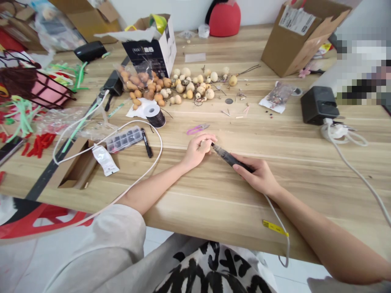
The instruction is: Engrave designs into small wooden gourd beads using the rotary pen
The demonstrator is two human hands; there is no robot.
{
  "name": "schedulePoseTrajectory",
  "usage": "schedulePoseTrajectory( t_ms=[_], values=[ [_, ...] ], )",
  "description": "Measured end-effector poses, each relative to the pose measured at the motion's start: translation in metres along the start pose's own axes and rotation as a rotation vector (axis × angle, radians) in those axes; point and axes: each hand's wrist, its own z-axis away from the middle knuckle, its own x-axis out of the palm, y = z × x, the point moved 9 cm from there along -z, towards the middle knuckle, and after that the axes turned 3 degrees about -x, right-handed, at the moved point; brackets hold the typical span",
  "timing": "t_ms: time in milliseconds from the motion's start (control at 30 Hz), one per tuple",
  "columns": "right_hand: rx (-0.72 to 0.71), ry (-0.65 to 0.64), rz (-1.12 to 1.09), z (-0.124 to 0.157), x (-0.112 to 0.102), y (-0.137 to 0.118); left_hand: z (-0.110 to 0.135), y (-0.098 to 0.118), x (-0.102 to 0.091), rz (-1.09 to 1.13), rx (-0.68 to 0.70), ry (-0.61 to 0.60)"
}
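Observation:
My right hand (pixel 258 173) is wrapped round a black handheld rotary tool (pixel 227 156), whose grey cord runs down past the table edge. The tool tilts up to the left, its tip right at the fingers of my left hand (pixel 198 149). Those fingers are closed in a pinch on a small pale thing, mostly covered by them and close in colour to the pale gourds. Just beyond the left hand lie small purple thread snips (pixel 197 129). Farther back is a heap of small gourds (pixel 190 87), pale ones beside browner ones partly in a clear bag (pixel 134 77).
Left of my hands are a black wire spool (pixel 156 119), a black marker (pixel 147 143), a compartment box (pixel 125 139) and an open cardboard tray (pixel 75 165). A white cable loops there. A black power unit (pixel 319 105) and a cardboard box (pixel 301 38) stand right.

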Motion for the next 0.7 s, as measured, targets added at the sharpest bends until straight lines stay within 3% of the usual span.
schedulePoseTrajectory(
  t_ms=[700],
  values=[
    [-0.001,-0.014,0.0,0.0,0.0,0.0,0.001,0.011,-0.002,-0.157,0.098,0.029]
  ],
)
